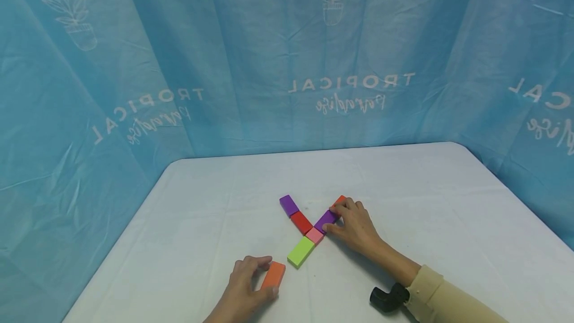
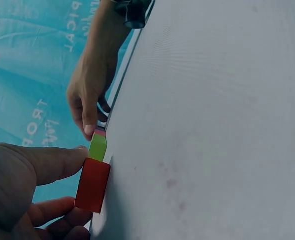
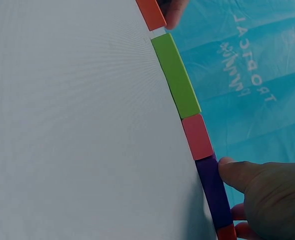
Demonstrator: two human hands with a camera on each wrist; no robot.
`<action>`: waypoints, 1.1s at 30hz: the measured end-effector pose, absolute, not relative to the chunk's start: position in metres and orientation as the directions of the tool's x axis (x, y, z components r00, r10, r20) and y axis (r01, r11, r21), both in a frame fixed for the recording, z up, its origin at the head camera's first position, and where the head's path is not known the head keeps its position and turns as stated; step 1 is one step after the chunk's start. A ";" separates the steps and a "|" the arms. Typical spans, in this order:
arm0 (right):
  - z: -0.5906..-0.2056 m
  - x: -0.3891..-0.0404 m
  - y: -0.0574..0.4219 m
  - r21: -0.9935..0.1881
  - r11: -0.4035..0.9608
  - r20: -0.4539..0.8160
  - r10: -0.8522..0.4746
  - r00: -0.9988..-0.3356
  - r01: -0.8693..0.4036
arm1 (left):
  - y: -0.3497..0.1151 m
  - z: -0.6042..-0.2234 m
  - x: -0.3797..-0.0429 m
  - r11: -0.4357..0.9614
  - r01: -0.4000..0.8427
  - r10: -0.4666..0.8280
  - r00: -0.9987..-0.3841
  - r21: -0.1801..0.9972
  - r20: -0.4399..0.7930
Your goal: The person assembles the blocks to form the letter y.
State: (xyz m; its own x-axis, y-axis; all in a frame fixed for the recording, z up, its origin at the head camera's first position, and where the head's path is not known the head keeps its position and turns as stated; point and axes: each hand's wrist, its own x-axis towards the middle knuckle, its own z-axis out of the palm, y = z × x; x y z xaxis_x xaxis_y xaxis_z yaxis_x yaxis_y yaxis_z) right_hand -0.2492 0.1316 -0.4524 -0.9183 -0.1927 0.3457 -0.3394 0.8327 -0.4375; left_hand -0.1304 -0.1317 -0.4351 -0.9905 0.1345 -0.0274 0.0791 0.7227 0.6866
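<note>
My left hand (image 1: 245,283) pinches an orange block (image 1: 274,275) end to end between thumb and fingers, at the near side of the layout. In the left wrist view this orange block (image 2: 93,186) appears tilted, close to the lime green block (image 2: 98,146). My right hand (image 1: 357,227) grips a purple block (image 1: 325,220) by its ends, thumb near the pink block (image 1: 315,236). Its fingers partly cover an orange-red block (image 1: 339,201) beyond it. From the right wrist, the purple block (image 3: 213,190) sits in line with the pink block (image 3: 197,136) and green block (image 3: 176,76).
A red block (image 1: 301,223) and a second purple block (image 1: 289,205) form the other arm of a Y shape, running far left from the pink block. White cloth covers the table (image 1: 202,213). Blue printed curtains (image 1: 251,64) hang behind and beside it.
</note>
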 end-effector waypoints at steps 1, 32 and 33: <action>-0.452 -0.249 0.132 -0.438 0.832 0.345 -0.193 -0.918 -0.340 | -0.132 -0.435 -0.131 0.722 0.082 0.140 -0.990 0.687 -0.028; -0.451 -0.248 0.132 -0.436 0.833 0.351 -0.192 -0.916 -0.342 | -0.136 -0.433 -0.142 0.652 0.184 0.301 -0.953 0.735 -0.029; -0.451 -0.248 0.132 -0.437 0.832 0.351 -0.192 -0.917 -0.341 | -0.135 -0.433 -0.142 0.653 0.183 0.303 -0.953 0.735 -0.032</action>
